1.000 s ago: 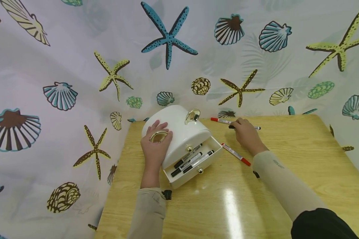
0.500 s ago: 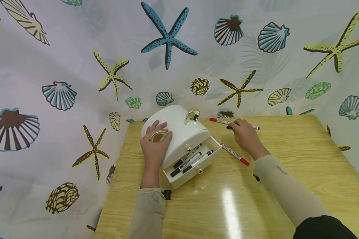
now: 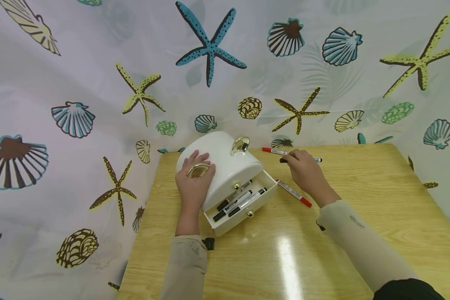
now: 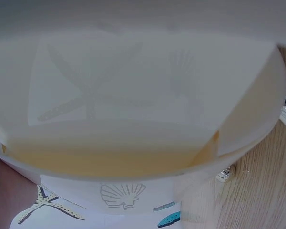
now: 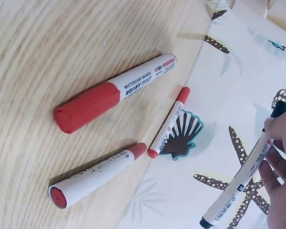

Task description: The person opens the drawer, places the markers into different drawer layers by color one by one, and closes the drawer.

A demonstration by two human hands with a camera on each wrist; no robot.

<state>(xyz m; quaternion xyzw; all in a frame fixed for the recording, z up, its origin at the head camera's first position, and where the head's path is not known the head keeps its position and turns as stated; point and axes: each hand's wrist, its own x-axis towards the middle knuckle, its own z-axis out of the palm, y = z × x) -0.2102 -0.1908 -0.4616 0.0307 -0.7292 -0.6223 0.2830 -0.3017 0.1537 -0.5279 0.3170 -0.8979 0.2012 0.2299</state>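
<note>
My left hand (image 3: 193, 183) rests on top of the white rounded drawer box (image 3: 225, 160), fingers spread around one gold ear-shaped ring (image 3: 199, 170). Below the box's curved front, a drawer (image 3: 225, 229) stands pulled out with black-capped markers (image 3: 243, 203) lying in it. Over the back of the table, my right hand (image 3: 305, 173) pinches a black marker (image 5: 240, 179) between thumb and fingers near its black cap. In the right wrist view the marker overlaps the patterned cloth. Glossy white box surface (image 4: 133, 86) fills most of the left wrist view.
Red whiteboard markers lie on the wooden table (image 3: 363, 200): one (image 3: 294, 193) right of the drawer, another (image 3: 273, 150) near the back edge. The right wrist view shows a further red marker (image 5: 95, 179). A shell-and-starfish cloth (image 3: 225, 104) hangs behind and along the sides.
My right hand has shifted slightly left, carrying the black marker with it. My left hand, the box and its open drawer hold their positions.
</note>
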